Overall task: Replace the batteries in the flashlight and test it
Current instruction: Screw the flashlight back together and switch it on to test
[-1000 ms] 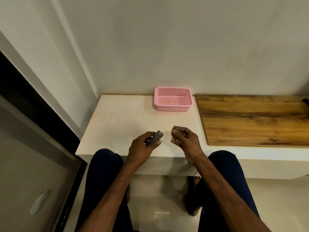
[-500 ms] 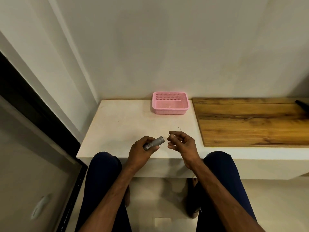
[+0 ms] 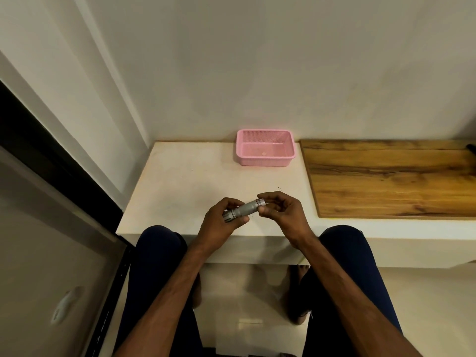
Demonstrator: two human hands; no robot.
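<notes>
In the head view, the grey flashlight (image 3: 243,211) is held tilted over the near edge of the white surface (image 3: 193,186), well in front of the pink basket (image 3: 265,161), which stands at the wall. The left hand (image 3: 221,224) grips the flashlight's lower, wider end with curled fingers. The right hand (image 3: 282,213) pinches its upper end between thumb and fingertips. A wooden board (image 3: 386,181) lies just right of the basket.
</notes>
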